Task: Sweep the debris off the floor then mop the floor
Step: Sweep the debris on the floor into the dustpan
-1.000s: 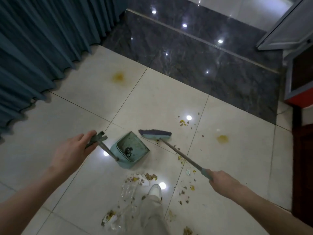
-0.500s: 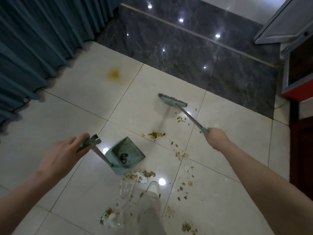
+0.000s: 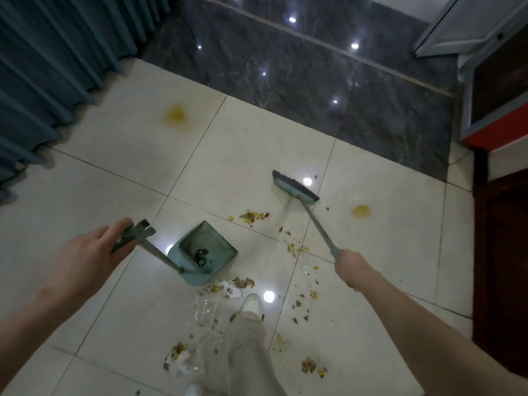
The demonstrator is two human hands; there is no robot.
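My left hand (image 3: 85, 258) grips the top of a long-handled teal dustpan (image 3: 203, 250), whose pan sits on the pale tiles with a dark clump inside. My right hand (image 3: 353, 267) holds the grey handle of a broom (image 3: 294, 190), its teal head with dark bristles down on the floor to the upper right of the pan. A small pile of yellow-brown debris (image 3: 253, 217) lies between pan and broom head. More crumbs, paper bits and clear plastic (image 3: 205, 307) are scattered near my shoe (image 3: 251, 305).
Two yellow stains mark the tiles, one at upper left (image 3: 175, 115), one right of the broom (image 3: 360, 210). Teal curtains (image 3: 43, 67) hang at the left. A dark marble strip (image 3: 314, 81) runs behind. Dark wooden and red furniture (image 3: 500, 224) lines the right edge.
The broom head swung from beside the dustpan out and away, then shifted right; it now rests farther right. A small debris pile appeared near the pan. The dustpan stayed put.
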